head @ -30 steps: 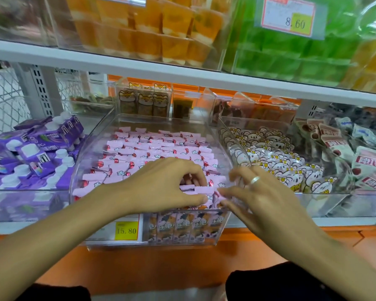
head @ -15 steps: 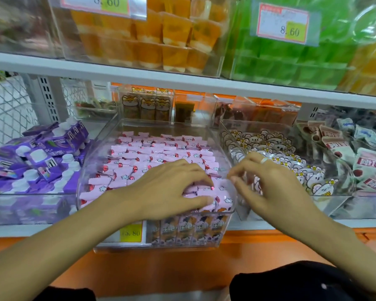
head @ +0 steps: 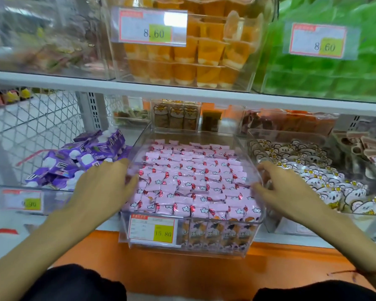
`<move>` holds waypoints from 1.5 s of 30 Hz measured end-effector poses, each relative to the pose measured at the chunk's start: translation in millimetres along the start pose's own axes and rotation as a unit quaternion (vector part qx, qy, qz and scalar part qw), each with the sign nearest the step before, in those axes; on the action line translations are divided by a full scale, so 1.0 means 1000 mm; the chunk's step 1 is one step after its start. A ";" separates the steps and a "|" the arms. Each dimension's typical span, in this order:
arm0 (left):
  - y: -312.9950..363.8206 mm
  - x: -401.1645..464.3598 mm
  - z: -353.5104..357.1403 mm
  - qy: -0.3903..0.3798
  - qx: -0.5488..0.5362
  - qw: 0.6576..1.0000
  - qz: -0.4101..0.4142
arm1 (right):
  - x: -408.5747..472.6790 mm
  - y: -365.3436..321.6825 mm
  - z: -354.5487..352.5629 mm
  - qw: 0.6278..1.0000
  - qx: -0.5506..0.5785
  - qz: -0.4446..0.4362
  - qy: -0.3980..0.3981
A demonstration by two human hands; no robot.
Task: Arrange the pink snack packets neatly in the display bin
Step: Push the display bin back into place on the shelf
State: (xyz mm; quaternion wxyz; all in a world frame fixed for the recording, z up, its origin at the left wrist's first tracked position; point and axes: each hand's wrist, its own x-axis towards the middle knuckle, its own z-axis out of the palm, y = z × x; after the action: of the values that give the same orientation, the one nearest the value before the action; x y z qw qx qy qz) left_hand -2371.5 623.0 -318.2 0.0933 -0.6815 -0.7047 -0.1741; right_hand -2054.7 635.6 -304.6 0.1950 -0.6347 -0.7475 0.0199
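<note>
- Head view: pink snack packets (head: pixel 189 183) are seen laid in tidy overlapping rows, filling the clear display bin (head: pixel 195 222) on the lower shelf; a few more stand upright behind its front wall beside the 15.80 price tag (head: pixel 153 230).
- Rows run side to side; the bin's long axis runs away from the person, front to back.
- Left hand (head: pixel 102 187) is placed at the bin's left wall, fingers fairly straight, tips at the leftmost packets; nothing is gripped.
- Right hand (head: pixel 289 192) is placed at the right wall, fingers loosely spread over the rim, holding nothing.
- Packets lie between the two hands, about equally near each.
- Judged: arranging is nearly done; a squeeze inward from both sides would square the rows.
- Purple packets (head: pixel 78 161) lie in the left neighbour bin, white bear packets (head: pixel 326 185) in the right.
</note>
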 end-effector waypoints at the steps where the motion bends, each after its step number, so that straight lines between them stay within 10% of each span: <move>1: 0.000 0.001 0.003 0.006 0.003 1.000 -0.002 | 0.000 0.001 0.000 1.000 0.004 -0.002 -0.004; 13: 0.014 0.033 0.008 -0.071 -0.088 0.994 -0.002 | 0.029 0.011 -0.018 0.990 -0.022 0.077 -0.113; 34: 0.017 0.073 -0.002 0.023 -0.253 0.965 -0.071 | 0.068 0.010 -0.037 0.996 0.068 0.062 -0.011; 45: 0.015 0.064 0.017 -0.024 -0.223 0.974 -0.021 | 0.065 0.007 -0.014 0.997 -0.062 0.046 -0.010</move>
State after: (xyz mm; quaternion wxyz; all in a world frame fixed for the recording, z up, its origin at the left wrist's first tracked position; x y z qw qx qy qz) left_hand -2358.3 689.1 -308.5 -0.0813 -0.6744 -0.6640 -0.3127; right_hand -2051.5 695.9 -276.1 0.1463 -0.6789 -0.7195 -0.0112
